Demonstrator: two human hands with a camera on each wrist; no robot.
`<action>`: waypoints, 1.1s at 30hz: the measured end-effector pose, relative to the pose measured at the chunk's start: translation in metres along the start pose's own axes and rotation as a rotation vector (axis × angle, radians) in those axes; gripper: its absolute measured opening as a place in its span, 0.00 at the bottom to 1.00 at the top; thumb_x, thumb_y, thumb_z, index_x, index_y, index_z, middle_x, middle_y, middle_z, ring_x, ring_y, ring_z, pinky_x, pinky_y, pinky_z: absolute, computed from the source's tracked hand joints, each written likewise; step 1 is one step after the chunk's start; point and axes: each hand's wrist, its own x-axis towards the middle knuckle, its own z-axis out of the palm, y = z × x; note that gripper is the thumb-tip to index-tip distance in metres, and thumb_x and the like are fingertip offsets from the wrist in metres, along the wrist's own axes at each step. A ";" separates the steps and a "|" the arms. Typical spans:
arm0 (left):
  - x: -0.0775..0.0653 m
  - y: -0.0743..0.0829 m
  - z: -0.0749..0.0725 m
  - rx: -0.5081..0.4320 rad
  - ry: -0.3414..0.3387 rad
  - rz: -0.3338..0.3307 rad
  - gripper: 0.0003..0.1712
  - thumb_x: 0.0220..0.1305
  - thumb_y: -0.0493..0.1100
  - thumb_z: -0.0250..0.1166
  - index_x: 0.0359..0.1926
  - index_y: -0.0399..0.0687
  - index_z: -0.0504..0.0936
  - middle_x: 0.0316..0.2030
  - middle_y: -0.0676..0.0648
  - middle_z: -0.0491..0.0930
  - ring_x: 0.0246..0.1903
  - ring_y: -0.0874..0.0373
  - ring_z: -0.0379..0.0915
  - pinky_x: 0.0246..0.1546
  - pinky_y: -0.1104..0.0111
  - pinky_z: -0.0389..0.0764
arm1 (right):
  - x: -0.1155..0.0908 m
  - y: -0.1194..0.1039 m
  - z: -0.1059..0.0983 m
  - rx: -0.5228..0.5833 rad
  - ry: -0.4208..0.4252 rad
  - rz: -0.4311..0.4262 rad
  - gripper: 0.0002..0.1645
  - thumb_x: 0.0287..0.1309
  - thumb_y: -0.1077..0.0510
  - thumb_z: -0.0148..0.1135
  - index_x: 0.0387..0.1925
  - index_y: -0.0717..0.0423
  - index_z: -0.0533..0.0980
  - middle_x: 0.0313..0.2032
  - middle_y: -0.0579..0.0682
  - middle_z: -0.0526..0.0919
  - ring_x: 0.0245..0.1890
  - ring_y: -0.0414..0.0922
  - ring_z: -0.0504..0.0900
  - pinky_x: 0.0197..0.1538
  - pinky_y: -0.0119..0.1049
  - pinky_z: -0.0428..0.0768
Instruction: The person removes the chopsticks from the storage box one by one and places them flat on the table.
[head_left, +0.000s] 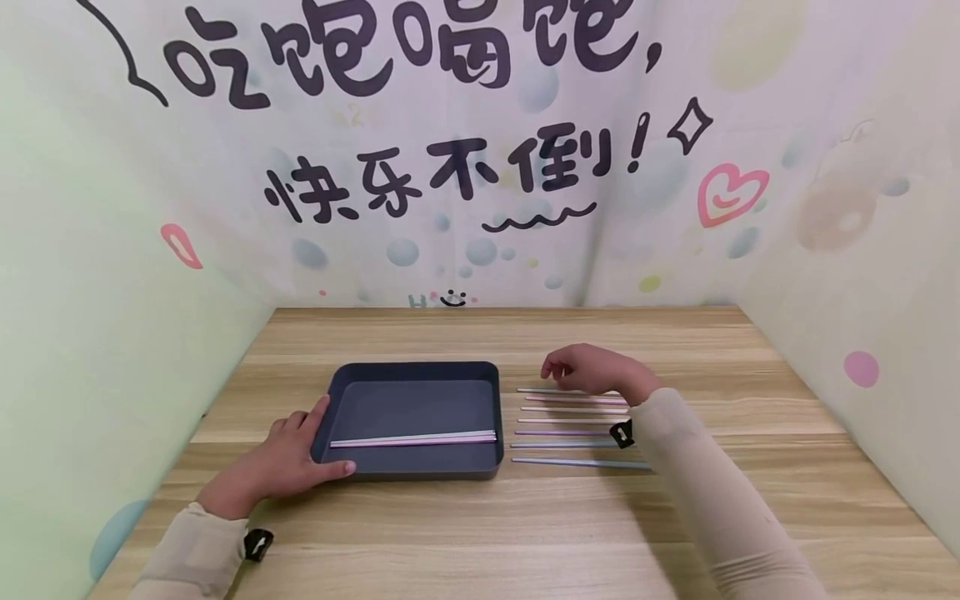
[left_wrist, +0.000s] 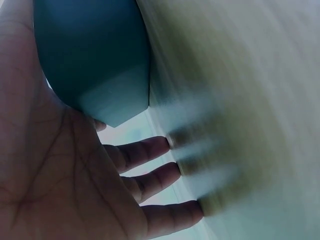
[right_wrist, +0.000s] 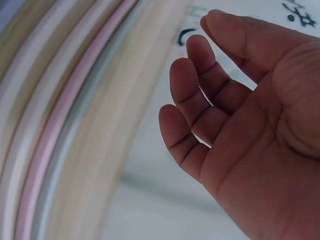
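Note:
My left hand (head_left: 288, 457) rests against the front left corner of a dark grey tray (head_left: 420, 476). Its thumb lies along the front rim, its index finger at the left side. In the left wrist view, three fingertips touch the tabletop beside the tray (left_wrist: 95, 55). A pair of pale and pink chopsticks (head_left: 412, 439) lies inside the tray. Over the far end of a row of chopsticks (head_left: 558, 410) hovers my right hand (head_left: 588, 369), fingers loosely bent and holding nothing. The right wrist view shows that hand (right_wrist: 240, 115) apart from a pink chopstick (right_wrist: 65, 115).
Several pastel chopsticks lie roughly parallel on the wooden table (head_left: 450, 542) to the right of the tray; the nearest is a blue chopstick (head_left: 562, 461). My right sleeve hides some of their right ends. A printed cloth wall (head_left: 450, 258) stands behind the table.

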 end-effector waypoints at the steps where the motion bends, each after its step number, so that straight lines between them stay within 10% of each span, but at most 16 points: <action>1: 0.000 0.000 0.000 0.000 0.000 -0.001 0.68 0.53 0.73 0.66 0.75 0.31 0.46 0.60 0.20 0.62 0.58 0.22 0.58 0.51 0.38 0.70 | 0.001 -0.004 0.000 -0.007 0.005 -0.007 0.12 0.64 0.68 0.57 0.48 0.59 0.80 0.35 0.47 0.78 0.37 0.44 0.74 0.43 0.40 0.73; 33: -0.001 0.001 -0.001 -0.006 0.005 0.001 0.68 0.53 0.73 0.66 0.75 0.30 0.46 0.60 0.20 0.62 0.58 0.22 0.58 0.51 0.38 0.70 | 0.078 -0.113 0.041 0.020 -0.066 -0.250 0.16 0.64 0.63 0.63 0.54 0.59 0.79 0.38 0.44 0.79 0.40 0.41 0.75 0.45 0.34 0.75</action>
